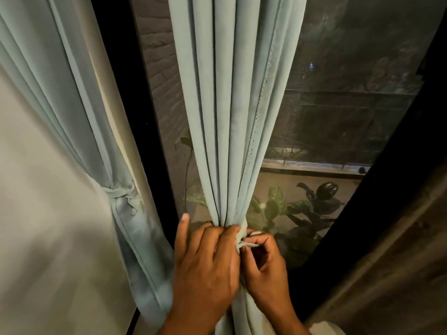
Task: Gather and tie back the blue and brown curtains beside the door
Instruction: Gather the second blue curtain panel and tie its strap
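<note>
**Two hands at the tie of the middle blue curtain**

Two bare hands meet at the waist of a pale blue curtain (232, 112) that hangs in tight pleats down the middle of the view, in front of a dark mesh door screen (350, 93). The left hand (205, 259) wraps the gathered folds from the left side, fingers curled over the bunch and thumb pointing up beside it. The right hand (263, 257) is closed in a pinch on a narrow blue tie strip (244, 243) that circles the bunch; the strip's end sticks out between its thumb and forefinger, touching the left hand's fingertips.

Below the hands the curtain drops on, partly hidden by the wrists.

To the left, well apart, a second blue curtain (79, 122) hangs beside a dark door frame (142, 131) and is already cinched with a knotted tie (125, 193). A broad pale fabric (43, 213) fills the lower left corner in front of it. At the far right edge a brown curtain (396, 274) hangs loose along the dark frame. Through the screen, leafy plants (297, 209) and a brick wall (159, 68) show dimly outside.
</note>
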